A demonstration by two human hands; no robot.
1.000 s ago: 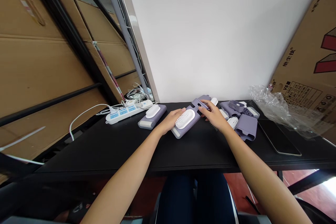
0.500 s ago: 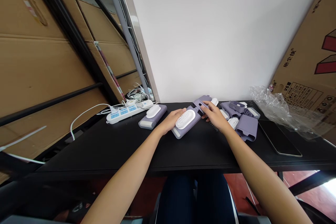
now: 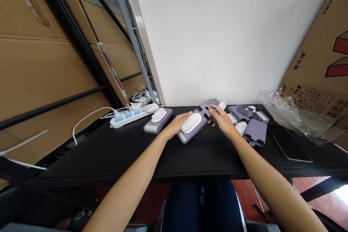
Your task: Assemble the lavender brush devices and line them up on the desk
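Observation:
My left hand is closed around the far-left side of a purple block-shaped device with a white oval bristled pad on top and a pale, translucent near end. At the far end of that device, my right hand pinches a small purple end piece with cut-outs. The piece sits against the device's end; whether it is joined there I cannot tell. Another purple device, with a white oval part on top, lies left of my left hand. Behind my right hand lies one more purple part.
Right of my hands are several purple and white parts, including an open-ended purple sleeve and a ring-like piece. A phone and clear plastic wrap lie farther right. A white power strip with cables sits at the left.
The end piece in my right hand has tilted slightly, and the right fingers have shifted a little. My left hand and the held device have hardly moved.

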